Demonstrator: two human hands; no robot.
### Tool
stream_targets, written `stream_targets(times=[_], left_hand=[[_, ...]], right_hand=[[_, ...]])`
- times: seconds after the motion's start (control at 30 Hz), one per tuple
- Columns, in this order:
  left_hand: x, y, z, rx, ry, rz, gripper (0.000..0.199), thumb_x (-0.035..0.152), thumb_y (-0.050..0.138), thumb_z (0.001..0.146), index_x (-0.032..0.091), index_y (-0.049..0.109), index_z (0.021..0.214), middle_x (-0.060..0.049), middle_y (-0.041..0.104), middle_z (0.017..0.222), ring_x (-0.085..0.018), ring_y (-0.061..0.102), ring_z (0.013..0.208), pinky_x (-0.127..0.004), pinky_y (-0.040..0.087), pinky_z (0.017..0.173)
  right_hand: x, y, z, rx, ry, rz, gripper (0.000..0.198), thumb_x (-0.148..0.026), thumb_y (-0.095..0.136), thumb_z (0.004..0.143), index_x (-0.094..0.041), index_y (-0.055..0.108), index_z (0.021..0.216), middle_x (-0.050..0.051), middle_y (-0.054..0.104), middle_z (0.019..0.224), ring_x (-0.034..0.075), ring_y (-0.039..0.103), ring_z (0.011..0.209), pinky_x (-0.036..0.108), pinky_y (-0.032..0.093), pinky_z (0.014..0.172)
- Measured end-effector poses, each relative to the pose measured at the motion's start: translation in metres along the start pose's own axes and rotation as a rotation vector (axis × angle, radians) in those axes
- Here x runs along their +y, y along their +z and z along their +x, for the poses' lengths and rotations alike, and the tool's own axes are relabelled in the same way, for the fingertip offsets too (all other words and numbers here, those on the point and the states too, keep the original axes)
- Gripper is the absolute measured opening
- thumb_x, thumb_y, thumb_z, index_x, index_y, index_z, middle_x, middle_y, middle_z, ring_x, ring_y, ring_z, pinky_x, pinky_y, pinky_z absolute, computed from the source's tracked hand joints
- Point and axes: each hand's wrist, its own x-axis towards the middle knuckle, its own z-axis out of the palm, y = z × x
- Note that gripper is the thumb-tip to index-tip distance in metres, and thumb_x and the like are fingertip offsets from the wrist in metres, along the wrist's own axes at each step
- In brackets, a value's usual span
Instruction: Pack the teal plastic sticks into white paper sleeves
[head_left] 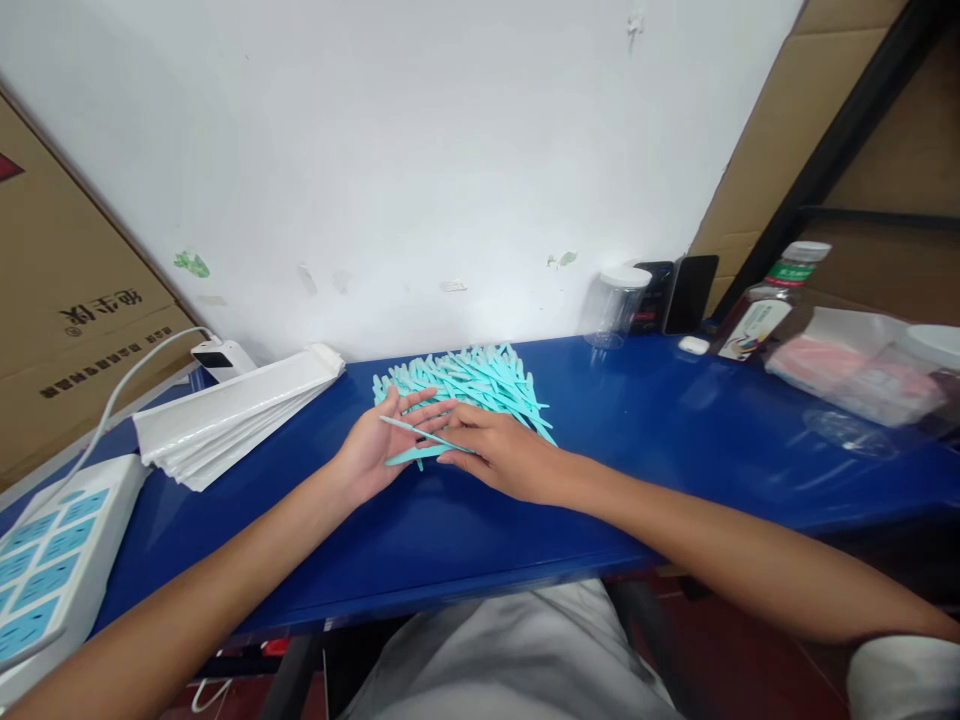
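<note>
Blue tabletop (465,545) bears turquoise sticks (491,380) heaped just beyond both hands (514,455).

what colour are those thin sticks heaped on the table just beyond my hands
The sticks are light turquoise, seen best in the head view.

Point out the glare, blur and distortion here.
Head view: pale glare streaks the right part of the blue table; head view: the dark bottle and plastic bag look smeared; head view: the left cardboard box leans outward, probably wide-angle distortion; head view: sticks in the turquoise pile partly merge.
</note>
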Motion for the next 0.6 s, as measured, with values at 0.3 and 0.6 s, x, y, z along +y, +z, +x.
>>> stream_targets(times=[0.3, 0.6], left_hand=[[0.000, -0.002, -0.001, -0.095, 0.066, -0.027, 0.065, 0.059, 0.033, 0.110, 0.008, 0.059, 0.142, -0.027, 0.069, 0.140, -0.033, 0.075, 0.116, -0.045, 0.062, 0.094], [0.009, -0.011, 0.006, 0.099, 0.480, 0.319, 0.060, 0.071, 0.051, 0.100, 0.015, 0.067, 0.115, -0.018, 0.077, 0.115, -0.032, 0.073, 0.111, -0.044, 0.060, 0.092]], right_hand=[[-0.004, 0.001, 0.000, -0.040, 0.021, -0.002, 0.020, -0.030, 0.056, 0.111, -0.018, 0.072, 0.116, 0.009, 0.065, 0.107, 0.021, 0.065, 0.092, 0.035, 0.055, 0.084], [0.020, -0.035, 0.005, 0.095, 0.138, -0.015, 0.036, -0.036, 0.046, 0.114, -0.019, 0.069, 0.094, 0.006, 0.060, 0.089, 0.021, 0.058, 0.083, 0.034, 0.048, 0.077]])
